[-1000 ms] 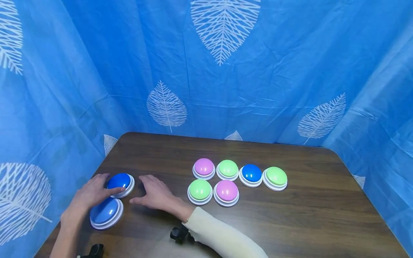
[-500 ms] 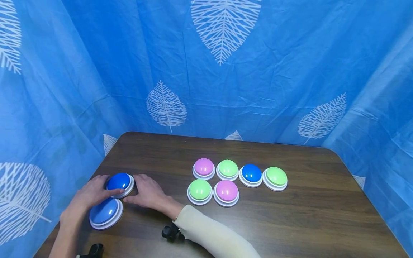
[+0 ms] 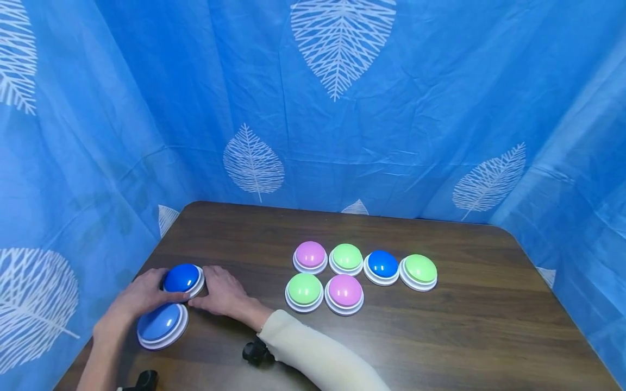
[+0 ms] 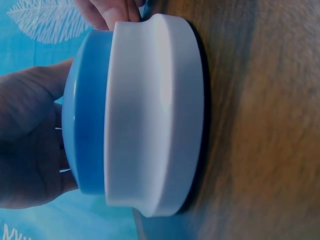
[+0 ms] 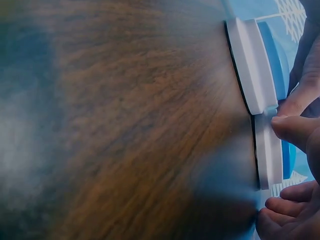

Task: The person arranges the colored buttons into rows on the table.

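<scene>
Two blue dome buttons with white round bases stand at the left of the table in the head view, one behind the other. My left hand [image 3: 142, 296] holds the far blue button [image 3: 181, 278], its thumb across the front and its fingers along the left side. From the right, my right hand [image 3: 222, 293] grips the same base between thumb and fingers. The near blue button [image 3: 160, 323] lies beneath my left wrist, its base right against the far one's. In the left wrist view the near button [image 4: 142, 115] fills the middle and hides part of the left hand.
Right of the hands, two rows of dome buttons stand close together: a pink button [image 3: 310, 254], a green button [image 3: 347, 256], a blue button [image 3: 383, 264] and a green one behind, a green and a pink in front. A blue leaf-patterned curtain [image 3: 318, 136] surrounds the brown table [image 3: 489, 304].
My right hand has moved left, from apart from the far blue button to gripping its right side. My left hand stays round it, and the other buttons have not moved.
</scene>
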### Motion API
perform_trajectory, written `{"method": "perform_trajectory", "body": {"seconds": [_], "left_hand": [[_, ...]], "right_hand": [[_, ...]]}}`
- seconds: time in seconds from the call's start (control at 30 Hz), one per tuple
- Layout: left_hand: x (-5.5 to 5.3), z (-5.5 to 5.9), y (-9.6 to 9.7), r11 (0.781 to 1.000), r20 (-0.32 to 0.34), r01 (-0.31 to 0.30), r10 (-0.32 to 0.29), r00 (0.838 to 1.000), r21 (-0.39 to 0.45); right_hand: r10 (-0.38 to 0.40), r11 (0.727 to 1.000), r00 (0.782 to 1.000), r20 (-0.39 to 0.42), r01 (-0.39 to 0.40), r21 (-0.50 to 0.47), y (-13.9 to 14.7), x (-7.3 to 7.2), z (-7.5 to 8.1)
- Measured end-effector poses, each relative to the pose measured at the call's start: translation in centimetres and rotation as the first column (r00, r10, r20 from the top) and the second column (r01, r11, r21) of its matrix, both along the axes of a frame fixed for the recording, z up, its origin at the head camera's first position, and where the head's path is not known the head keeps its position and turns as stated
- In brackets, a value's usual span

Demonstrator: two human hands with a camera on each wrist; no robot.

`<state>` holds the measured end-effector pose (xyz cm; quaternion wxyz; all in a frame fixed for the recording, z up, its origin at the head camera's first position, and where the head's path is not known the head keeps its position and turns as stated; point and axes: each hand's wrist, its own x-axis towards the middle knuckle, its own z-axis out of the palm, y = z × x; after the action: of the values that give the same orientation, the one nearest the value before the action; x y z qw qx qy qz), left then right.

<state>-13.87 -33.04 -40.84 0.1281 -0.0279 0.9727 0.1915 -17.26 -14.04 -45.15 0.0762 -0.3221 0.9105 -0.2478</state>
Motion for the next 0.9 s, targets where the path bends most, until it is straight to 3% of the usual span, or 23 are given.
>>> {"method": "perform_trajectory", "body": {"seconds": [0.67, 0.9], "left_hand": [[-0.2, -0.3, 0.1, 1.0, -0.012, 0.026, -0.026, 1.0, 0.011], [-0.3, 0.0, 0.1, 1.0, 0.044, 0.003, -0.004, 0.999, 0.03]], "right_hand": [[0.003, 0.994, 0.997, -0.072, 0.005, 0.11, -1.2, -0.7, -0.3], [0.003, 0.988, 0.996, -0.084, 0.01, 0.156, -1.5, -0.7, -0.1]]}}
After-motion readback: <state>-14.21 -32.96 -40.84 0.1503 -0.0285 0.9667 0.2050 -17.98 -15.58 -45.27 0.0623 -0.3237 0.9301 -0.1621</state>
